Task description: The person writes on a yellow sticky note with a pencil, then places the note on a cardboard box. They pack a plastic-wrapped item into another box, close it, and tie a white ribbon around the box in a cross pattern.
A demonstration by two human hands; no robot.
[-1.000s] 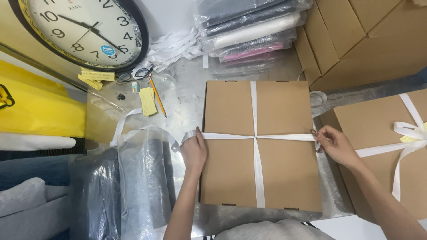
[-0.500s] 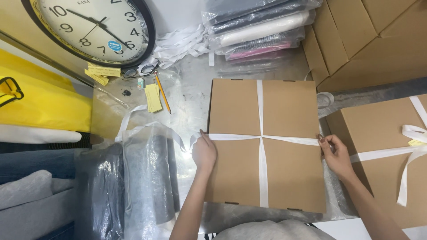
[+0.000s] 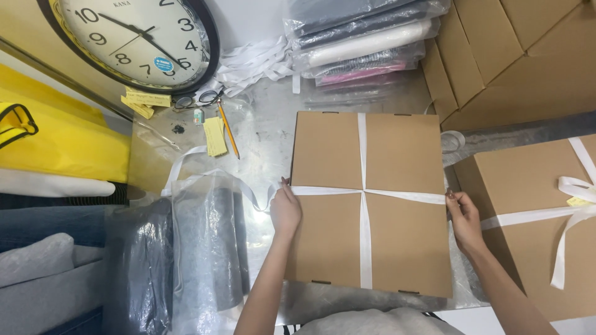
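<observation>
A flat brown cardboard box (image 3: 397, 155) lies in front of me on a metal table (image 3: 267, 142), with a white ribbon (image 3: 362, 236) crossed over its top. My left hand (image 3: 285, 209) pinches the ribbon where it leaves the box's left edge. Against the right edge, my right hand (image 3: 463, 217) grips the ribbon's other end. A loose length of ribbon (image 3: 205, 177) trails to the left over clear plastic bags.
A second brown box tied with a white bow (image 3: 534, 205) sits on the right. Stacked cardboard boxes (image 3: 515, 56) and bagged clothes (image 3: 366, 43) lie at the back. A wall clock (image 3: 136, 37), glasses, pencil and yellow notes (image 3: 215, 135) are at the back left, bagged dark garments (image 3: 186, 260) at the left.
The camera view has shifted slightly, so the box sits a little further right and lower. Both hands stay on the ribbon at the box's left and right edges.
</observation>
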